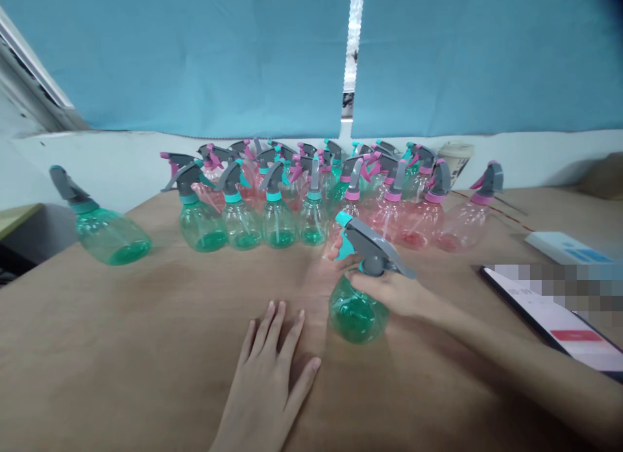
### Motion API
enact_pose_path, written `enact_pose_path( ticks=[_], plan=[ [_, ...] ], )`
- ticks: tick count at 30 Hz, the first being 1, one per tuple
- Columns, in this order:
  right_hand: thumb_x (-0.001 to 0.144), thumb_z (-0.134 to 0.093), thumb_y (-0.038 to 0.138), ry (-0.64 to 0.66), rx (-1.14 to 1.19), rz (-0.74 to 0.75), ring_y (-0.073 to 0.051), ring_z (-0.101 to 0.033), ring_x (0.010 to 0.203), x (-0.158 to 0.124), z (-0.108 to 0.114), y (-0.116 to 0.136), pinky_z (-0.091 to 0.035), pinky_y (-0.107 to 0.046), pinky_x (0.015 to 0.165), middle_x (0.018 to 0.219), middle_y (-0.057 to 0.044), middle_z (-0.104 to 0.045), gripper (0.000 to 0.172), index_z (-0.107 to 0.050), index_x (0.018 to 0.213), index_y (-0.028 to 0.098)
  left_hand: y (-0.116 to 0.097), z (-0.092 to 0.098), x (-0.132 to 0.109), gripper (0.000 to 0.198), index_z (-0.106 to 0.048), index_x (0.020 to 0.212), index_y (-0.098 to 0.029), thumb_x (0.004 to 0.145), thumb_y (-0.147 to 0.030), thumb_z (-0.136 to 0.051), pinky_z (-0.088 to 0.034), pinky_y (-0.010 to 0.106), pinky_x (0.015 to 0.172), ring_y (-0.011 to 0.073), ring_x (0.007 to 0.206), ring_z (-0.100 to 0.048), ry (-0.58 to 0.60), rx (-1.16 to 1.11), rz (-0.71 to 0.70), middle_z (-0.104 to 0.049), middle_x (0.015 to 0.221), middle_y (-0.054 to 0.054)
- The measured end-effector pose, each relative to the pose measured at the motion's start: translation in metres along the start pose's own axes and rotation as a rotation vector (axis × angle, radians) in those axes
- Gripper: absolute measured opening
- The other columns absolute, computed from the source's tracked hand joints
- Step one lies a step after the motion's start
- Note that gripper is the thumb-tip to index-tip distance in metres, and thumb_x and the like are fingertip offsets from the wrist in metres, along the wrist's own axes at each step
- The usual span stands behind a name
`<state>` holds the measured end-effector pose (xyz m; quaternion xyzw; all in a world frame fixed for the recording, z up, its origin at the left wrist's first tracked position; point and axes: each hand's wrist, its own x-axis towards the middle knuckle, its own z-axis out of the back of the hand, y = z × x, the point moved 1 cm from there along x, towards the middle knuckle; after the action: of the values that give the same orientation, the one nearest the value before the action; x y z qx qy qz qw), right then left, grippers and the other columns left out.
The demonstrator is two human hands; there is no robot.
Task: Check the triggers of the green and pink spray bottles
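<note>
Left hand (pixel 267 368) flat; right hand (pixel 392 291) grips green spray bottle (pixel 357 316).

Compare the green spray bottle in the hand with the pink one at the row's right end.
The green spray bottle has a teal collar and trigger; the pink bottle has pink ones. The right hand grips the green one; the pink one stands untouched. Both have grey sprayer heads.
</note>
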<state>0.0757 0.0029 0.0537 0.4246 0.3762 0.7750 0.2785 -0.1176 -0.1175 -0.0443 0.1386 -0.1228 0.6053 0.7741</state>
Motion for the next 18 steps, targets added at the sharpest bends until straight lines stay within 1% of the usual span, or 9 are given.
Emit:
enact_pose_path(
  ticks=[2, 4, 9, 12, 16, 18],
  plan=[
    [0.061, -0.049, 0.018, 0.003, 0.078, -0.027, -0.017, -0.061, 0.072, 0.001, 0.0, 0.002, -0.055, -0.034, 0.069, 0.089, -0.001, -0.064, 0.029, -0.056, 0.089, 0.026, 0.0, 0.0, 0.001, 0.054, -0.043, 0.14, -0.019, 0.093, -0.046, -0.042, -0.039, 0.054, 0.102, 0.0335, 0.131, -0.042, -0.005, 0.002, -0.004, -0.041, 0.146, 0.015],
    [0.06, -0.049, 0.018, 0.0, 0.104, -0.043, -0.017, -0.062, 0.074, 0.001, 0.0, 0.004, -0.055, -0.033, 0.069, 0.086, 0.0, -0.063, 0.024, -0.053, 0.083, 0.025, 0.0, 0.0, 0.001, 0.053, -0.044, 0.139, -0.018, 0.094, -0.046, -0.042, -0.04, 0.054, 0.101, 0.033, 0.131, -0.043, -0.011, 0.007, -0.007, -0.042, 0.146, 0.015],
    [0.06, -0.049, 0.015, -0.003, 0.105, -0.035, -0.018, -0.063, 0.079, 0.002, 0.0, 0.002, -0.054, -0.031, 0.07, 0.084, 0.0, -0.062, 0.023, -0.051, 0.081, 0.025, 0.0, 0.001, 0.001, 0.054, -0.042, 0.14, -0.019, 0.093, -0.045, -0.043, -0.039, 0.054, 0.102, 0.0324, 0.132, -0.041, 0.0, 0.004, -0.002, -0.041, 0.146, 0.014],
    [0.061, -0.048, 0.015, 0.014, 0.078, -0.019, -0.016, -0.062, 0.074, 0.001, 0.0, -0.004, -0.054, -0.03, 0.067, 0.089, 0.0, -0.063, 0.028, -0.055, 0.086, 0.026, 0.0, 0.002, 0.0, 0.055, -0.041, 0.141, -0.018, 0.093, -0.045, -0.043, -0.039, 0.054, 0.102, 0.0324, 0.132, -0.041, -0.004, 0.004, -0.009, -0.041, 0.147, 0.014],
    [0.064, -0.049, 0.015, 0.002, 0.034, -0.001, -0.016, -0.062, 0.074, -0.001, -0.001, -0.01, -0.053, -0.029, 0.065, 0.097, -0.001, -0.065, 0.042, -0.058, 0.103, 0.027, 0.0, 0.002, 0.0, 0.053, -0.043, 0.139, -0.018, 0.093, -0.044, -0.043, -0.041, 0.054, 0.1, 0.0326, 0.131, -0.043, -0.02, 0.018, -0.012, -0.043, 0.145, 0.015],
    [0.066, -0.05, 0.017, -0.018, 0.009, 0.003, -0.015, -0.061, 0.071, -0.002, -0.001, -0.012, -0.052, -0.029, 0.062, 0.1, -0.001, -0.065, 0.042, -0.058, 0.106, 0.027, 0.0, 0.001, 0.0, 0.053, -0.043, 0.139, -0.018, 0.093, -0.044, -0.044, -0.04, 0.054, 0.101, 0.0326, 0.131, -0.042, -0.024, 0.009, -0.007, -0.043, 0.145, 0.014]
  ],
)
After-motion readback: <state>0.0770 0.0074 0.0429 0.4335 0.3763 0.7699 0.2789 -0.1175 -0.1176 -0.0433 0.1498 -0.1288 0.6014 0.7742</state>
